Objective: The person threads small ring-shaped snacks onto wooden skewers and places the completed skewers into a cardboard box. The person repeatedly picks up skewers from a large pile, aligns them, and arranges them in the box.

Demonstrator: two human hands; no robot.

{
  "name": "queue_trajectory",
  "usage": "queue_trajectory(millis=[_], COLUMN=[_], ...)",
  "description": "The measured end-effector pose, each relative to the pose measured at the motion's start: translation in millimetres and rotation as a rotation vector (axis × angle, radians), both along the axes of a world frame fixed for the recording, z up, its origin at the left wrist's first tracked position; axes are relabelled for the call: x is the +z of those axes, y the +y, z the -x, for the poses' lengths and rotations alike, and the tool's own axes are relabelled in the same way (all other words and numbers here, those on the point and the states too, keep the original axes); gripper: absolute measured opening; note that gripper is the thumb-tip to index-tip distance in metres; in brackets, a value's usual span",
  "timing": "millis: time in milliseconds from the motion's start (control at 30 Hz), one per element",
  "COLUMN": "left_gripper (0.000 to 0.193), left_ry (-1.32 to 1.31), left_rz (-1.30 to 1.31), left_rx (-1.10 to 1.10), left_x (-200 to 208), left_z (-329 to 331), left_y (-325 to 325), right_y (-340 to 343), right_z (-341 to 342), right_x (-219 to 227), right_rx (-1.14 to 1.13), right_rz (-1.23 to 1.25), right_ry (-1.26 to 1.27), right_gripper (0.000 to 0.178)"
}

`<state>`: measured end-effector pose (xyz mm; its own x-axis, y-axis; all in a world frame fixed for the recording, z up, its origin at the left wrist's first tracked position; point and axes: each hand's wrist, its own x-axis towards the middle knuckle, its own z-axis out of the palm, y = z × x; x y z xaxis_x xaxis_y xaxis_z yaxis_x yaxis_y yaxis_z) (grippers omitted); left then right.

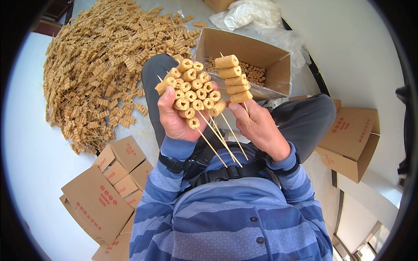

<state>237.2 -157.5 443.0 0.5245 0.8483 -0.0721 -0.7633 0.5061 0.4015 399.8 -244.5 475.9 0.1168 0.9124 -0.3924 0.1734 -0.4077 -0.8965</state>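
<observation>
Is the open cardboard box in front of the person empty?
No. The open cardboard box already has tan rolls on skewers lying along its bottom, seen just behind the single skewer in the right hand.

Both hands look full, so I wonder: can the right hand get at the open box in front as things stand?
Probably yes. The open box lies just beyond the right hand with nothing between, though that hand already grips a skewer.

head view | looks steeply down, close | rim probably warped
</observation>
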Motion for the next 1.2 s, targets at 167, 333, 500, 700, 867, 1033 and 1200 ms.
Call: queue_trajectory(millis=[167, 333, 500, 700, 867, 1033, 1200], left_gripper=[0.067, 0.067, 0.082, 0.102, 0.102, 0.089, 0.099], left_ry=[-0.001, 0.062, 0.017, 0.053, -0.012, 0.035, 0.047], left_rz=[0.041, 0.004, -0.08, -0.096, -0.029, -0.016, -0.029], left_rx=[0.08, 0.125, 0.0, 0.006, -0.081, -0.015, -0.08], left_x=[4, 2, -1, 1, 1, 0, -2], left_z=[-4, -2, 7, 16, 7, -4, 3], left_y=[-5, -5, 2, 7, 3, -7, -5], right_y=[-5, -4, -5, -9, -4, -5, 2], right_z=[-1, 14, 19, -1, -5, -5, -19], right_x=[12, 2, -5, 3, -8, -10, -11], right_rx=[0.122, 0.128, 0.154, 0.103, 0.041, 0.161, 0.336], right_rz=[-0.101, -0.268, -0.281, -0.152, 0.026, 0.09, 0.177], right_ry=[-0.188, -0.383, -0.389, 0.158, 0.241, 0.448, 0.673], right_gripper=[0.042, 0.042, 0.029, 0.041, 0.041, 0.043, 0.044])
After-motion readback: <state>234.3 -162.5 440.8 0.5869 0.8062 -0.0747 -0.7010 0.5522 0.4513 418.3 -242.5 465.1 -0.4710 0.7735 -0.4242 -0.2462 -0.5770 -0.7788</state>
